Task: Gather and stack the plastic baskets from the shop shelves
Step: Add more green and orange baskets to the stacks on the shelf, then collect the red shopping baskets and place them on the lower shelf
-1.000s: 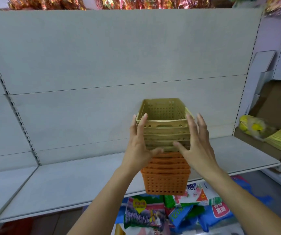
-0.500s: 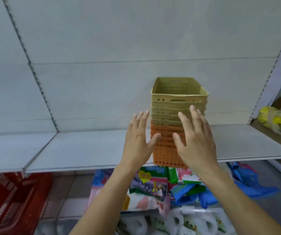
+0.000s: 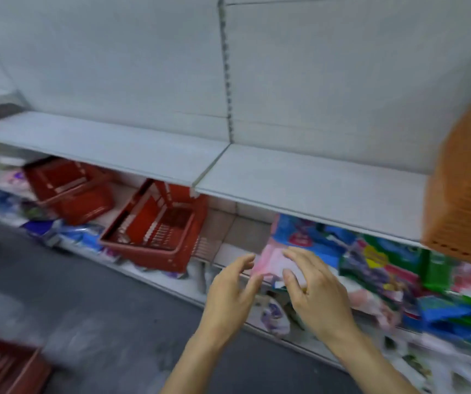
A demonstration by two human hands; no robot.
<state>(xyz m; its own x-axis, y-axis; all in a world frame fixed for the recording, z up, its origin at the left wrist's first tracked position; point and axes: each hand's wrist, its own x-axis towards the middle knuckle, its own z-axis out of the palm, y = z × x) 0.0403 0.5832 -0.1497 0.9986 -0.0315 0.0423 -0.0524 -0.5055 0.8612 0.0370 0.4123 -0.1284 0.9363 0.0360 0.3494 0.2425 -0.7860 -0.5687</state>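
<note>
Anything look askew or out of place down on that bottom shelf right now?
Yes. Two red plastic shopping baskets sit tilted on the bottom shelf: one at the left leaning back, one tipped on its side with its opening facing out, resting among loose snack packets. Neither stands level. Both hands are empty.

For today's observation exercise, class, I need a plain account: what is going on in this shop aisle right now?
A person is gathering plastic baskets. Both hands are empty: the left hand and right hand hang open in front of the lower shelf. A stack of orange baskets stands on the grey shelf at the far right. Two red baskets lie tilted beneath that shelf among packets, not yet collected.
</note>
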